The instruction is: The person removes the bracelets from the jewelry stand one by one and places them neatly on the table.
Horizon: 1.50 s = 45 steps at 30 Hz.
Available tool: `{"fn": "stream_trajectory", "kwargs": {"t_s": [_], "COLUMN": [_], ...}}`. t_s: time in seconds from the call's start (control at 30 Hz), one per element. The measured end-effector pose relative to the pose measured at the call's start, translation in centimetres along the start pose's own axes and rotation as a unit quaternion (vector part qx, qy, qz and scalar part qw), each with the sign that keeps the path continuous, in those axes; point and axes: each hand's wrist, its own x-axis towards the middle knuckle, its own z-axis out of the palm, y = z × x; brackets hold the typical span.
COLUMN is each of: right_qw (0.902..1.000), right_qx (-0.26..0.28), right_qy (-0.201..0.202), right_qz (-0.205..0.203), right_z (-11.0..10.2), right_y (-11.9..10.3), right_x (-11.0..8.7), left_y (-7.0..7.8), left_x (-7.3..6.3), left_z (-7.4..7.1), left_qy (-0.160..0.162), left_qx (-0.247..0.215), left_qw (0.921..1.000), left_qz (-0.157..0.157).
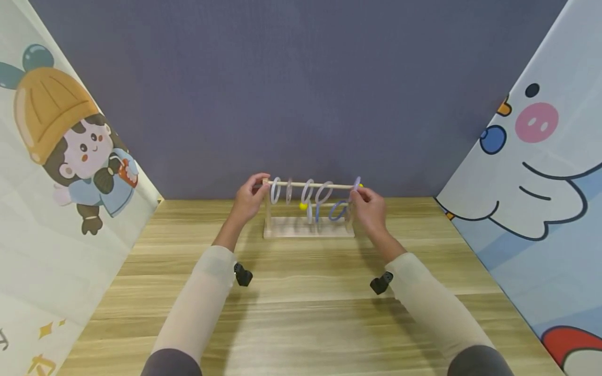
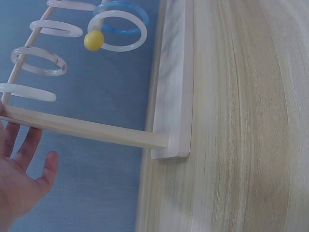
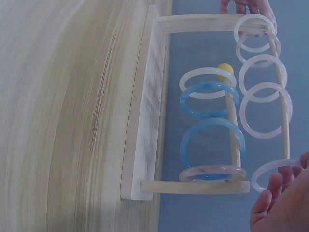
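A wooden bangle stand point(image 1: 310, 232) has two horizontal rods with bangles hung on them. At the upper rod's left end, my left hand point(image 1: 249, 198) grips the top of the post point(image 2: 91, 129) between thumb and fingers. My right hand point(image 1: 371, 209) pinches a pale lilac bangle point(image 3: 270, 174) around the rod's right end, by a yellow ball point(image 1: 361, 186). White and pinkish bangles point(image 3: 265, 110) hang along the upper rod point(image 1: 296, 183). The lower rod point(image 3: 234, 137) carries blue bangles point(image 3: 212, 142), a white bangle point(image 3: 205, 71) and a pinkish bangle point(image 3: 212, 170); its free end has a yellow ball point(image 2: 94, 40).
The stand is on a wood-grain table point(image 1: 301, 313), near its back edge. Behind rises a dark blue-grey panel point(image 1: 301, 104). Cartoon-printed panels flank the table at left point(image 1: 28, 209) and right point(image 1: 508, 172).
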Motion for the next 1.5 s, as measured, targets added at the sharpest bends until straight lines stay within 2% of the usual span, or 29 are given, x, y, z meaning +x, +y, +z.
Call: {"fn": "stream_trajectory", "kwargs": {"t_s": [0.37, 0.6, 0.77, 0.93, 1.13, 1.3, 1.4, 1.5], "right_qw": [1.0, 0.9999, 0.999, 0.9929, 0.9721, 0.9512, 0.9323, 0.9071], "right_qx": [0.007, 0.0, -0.017, -0.051, -0.084, -0.107, -0.116, -0.113], "right_qy": [0.002, 0.013, 0.013, 0.013, -0.012, -0.043, -0.058, -0.084], "right_qz": [0.007, -0.007, -0.04, -0.107, -0.219, -0.286, -0.338, -0.397], "right_z": [-1.2, -2.1, -2.7, -3.0, -3.1, -3.0, -2.7, -2.4], "right_y": [0.4, 0.7, 1.0, 1.4, 1.2, 1.1, 1.2, 1.4], "right_x": [0.2, 0.3, 0.2, 0.0, -0.8, -1.4, -1.7, -2.0], "left_y": [-0.4, -0.3, -0.1, -0.1, 0.0, -0.1, -0.1, -0.2], "left_x": [0.2, 0.2, 0.3, 0.2, 0.1, 0.2, 0.2, 0.1], "left_z": [-0.2, -0.3, -0.2, -0.2, -0.3, -0.3, -0.4, -0.5], "left_qy": [-0.001, -0.01, -0.016, -0.015, -0.012, -0.011, -0.016, -0.02], "left_qx": [0.012, 0.02, 0.009, 0.006, 0.009, 0.004, -0.001, -0.003], "left_qw": [0.9999, 0.9998, 0.9998, 0.9999, 0.9999, 0.9999, 0.9999, 0.9998], "left_qz": [0.004, 0.003, 0.003, 0.006, 0.006, 0.005, -0.001, -0.005]}}
